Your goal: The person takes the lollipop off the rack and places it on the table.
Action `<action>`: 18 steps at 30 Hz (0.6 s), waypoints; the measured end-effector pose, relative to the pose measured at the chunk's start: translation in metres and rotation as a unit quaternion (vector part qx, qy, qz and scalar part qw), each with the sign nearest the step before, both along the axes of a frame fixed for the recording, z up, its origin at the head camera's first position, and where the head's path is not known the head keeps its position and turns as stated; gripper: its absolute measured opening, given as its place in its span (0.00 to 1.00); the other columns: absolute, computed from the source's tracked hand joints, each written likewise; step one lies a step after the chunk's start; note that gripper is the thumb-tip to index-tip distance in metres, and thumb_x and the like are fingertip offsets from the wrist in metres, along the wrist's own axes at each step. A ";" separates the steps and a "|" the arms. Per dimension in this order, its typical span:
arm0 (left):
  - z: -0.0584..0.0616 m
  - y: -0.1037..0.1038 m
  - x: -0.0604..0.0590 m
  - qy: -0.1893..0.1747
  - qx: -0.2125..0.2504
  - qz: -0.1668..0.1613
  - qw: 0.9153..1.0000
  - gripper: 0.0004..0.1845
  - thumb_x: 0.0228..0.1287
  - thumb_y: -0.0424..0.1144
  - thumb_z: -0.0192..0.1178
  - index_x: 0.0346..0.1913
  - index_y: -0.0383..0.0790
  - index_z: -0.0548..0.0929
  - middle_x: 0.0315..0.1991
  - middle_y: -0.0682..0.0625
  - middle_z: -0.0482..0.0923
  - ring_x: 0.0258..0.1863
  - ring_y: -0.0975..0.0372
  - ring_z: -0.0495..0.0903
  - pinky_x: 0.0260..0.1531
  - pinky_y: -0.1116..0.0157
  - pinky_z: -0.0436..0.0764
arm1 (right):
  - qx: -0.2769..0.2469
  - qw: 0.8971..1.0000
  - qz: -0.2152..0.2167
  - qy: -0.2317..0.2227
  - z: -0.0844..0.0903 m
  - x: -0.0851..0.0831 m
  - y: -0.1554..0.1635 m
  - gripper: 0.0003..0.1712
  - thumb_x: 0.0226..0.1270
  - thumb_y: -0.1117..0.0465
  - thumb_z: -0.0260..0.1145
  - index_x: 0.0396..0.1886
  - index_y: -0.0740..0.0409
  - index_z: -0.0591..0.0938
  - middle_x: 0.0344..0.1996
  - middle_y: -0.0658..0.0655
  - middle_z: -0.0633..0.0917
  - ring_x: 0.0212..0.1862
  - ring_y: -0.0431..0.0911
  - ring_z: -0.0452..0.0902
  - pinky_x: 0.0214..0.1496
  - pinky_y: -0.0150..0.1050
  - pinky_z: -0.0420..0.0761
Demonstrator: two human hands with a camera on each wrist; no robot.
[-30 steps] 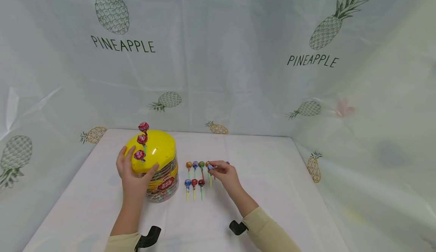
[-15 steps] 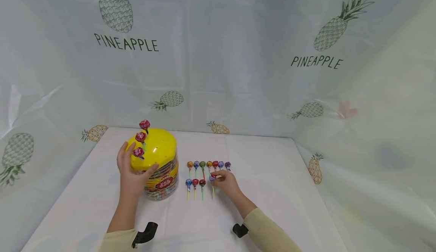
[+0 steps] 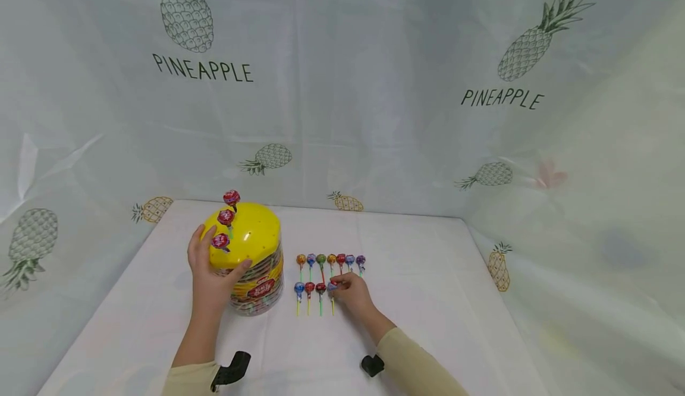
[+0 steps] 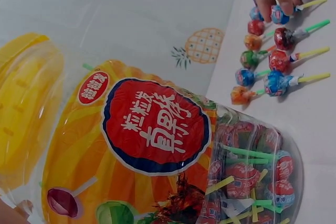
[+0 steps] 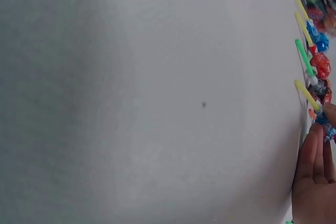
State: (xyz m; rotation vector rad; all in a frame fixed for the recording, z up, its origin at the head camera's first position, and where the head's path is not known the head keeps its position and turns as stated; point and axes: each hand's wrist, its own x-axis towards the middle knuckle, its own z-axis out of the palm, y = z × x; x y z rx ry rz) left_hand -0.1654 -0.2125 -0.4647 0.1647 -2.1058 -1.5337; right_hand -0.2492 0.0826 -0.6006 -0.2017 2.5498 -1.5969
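Note:
A clear plastic jar (image 3: 262, 289) packed with lollipops stands on the table's left side. Its domed yellow lid (image 3: 254, 238) has three red-wrapped lollipops (image 3: 226, 217) standing in it. My left hand (image 3: 207, 280) grips the jar at the lid, thumb on the near side and fingers on the far left. To the right, my right hand (image 3: 357, 296) pinches a blue-wrapped lollipop (image 4: 280, 14) with a yellow stick (image 5: 306, 94), at the right end of the front row. Beside it lie a dark red lollipop (image 3: 320, 288), a red one (image 3: 309, 287) and a blue one (image 3: 299, 288).
Behind the front row lies a second row of several lollipops, from an orange one (image 3: 301, 259) to a purple one (image 3: 361, 260). The white table (image 3: 428, 301) meets a pineapple-print curtain (image 3: 364, 116) at the back and sides.
My right hand has carried the blue lollipop from the back row toward me and down to the right end of the front row. The left hand keeps its grip on the jar.

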 end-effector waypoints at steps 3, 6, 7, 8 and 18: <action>0.000 0.000 0.000 0.001 0.000 0.002 1.000 0.47 0.55 0.38 0.73 0.75 0.58 0.58 0.75 0.62 0.39 0.72 0.54 0.49 0.68 0.45 0.58 | 0.016 1.000 0.001 0.003 0.000 0.001 -0.001 0.16 0.53 0.69 0.75 0.43 0.58 0.86 0.34 0.51 0.79 0.31 0.44 0.72 0.29 0.34 0.76; 0.000 0.000 0.000 -0.002 -0.002 0.003 1.000 0.47 0.55 0.39 0.73 0.75 0.57 0.58 0.75 0.61 0.39 0.72 0.55 0.49 0.68 0.45 0.59 | 0.030 1.000 -0.002 0.006 0.000 0.002 -0.003 0.16 0.54 0.68 0.75 0.44 0.58 0.86 0.34 0.51 0.78 0.32 0.44 0.72 0.29 0.34 0.75; 0.000 0.001 0.000 -0.003 -0.003 0.003 1.000 0.47 0.55 0.39 0.73 0.75 0.57 0.58 0.75 0.61 0.39 0.72 0.55 0.49 0.68 0.45 0.59 | 0.033 0.999 -0.004 0.006 0.000 0.003 -0.003 0.16 0.54 0.67 0.75 0.44 0.57 0.87 0.33 0.50 0.78 0.32 0.44 0.72 0.30 0.34 0.75; 0.000 0.001 0.000 -0.003 -0.004 0.004 1.000 0.47 0.55 0.39 0.72 0.75 0.57 0.58 0.76 0.61 0.39 0.72 0.55 0.48 0.68 0.44 0.59 | 0.036 0.999 -0.005 0.007 0.000 0.003 -0.004 0.15 0.54 0.67 0.75 0.44 0.57 0.87 0.33 0.50 0.78 0.33 0.44 0.72 0.30 0.34 0.75; 0.000 0.001 0.001 -0.001 -0.010 0.006 1.000 0.46 0.56 0.40 0.72 0.75 0.57 0.57 0.76 0.60 0.39 0.73 0.54 0.48 0.67 0.44 0.59 | 0.040 0.999 -0.001 0.019 -0.002 0.003 -0.005 0.14 0.55 0.67 0.75 0.43 0.57 0.87 0.34 0.50 0.77 0.34 0.44 0.71 0.32 0.35 0.75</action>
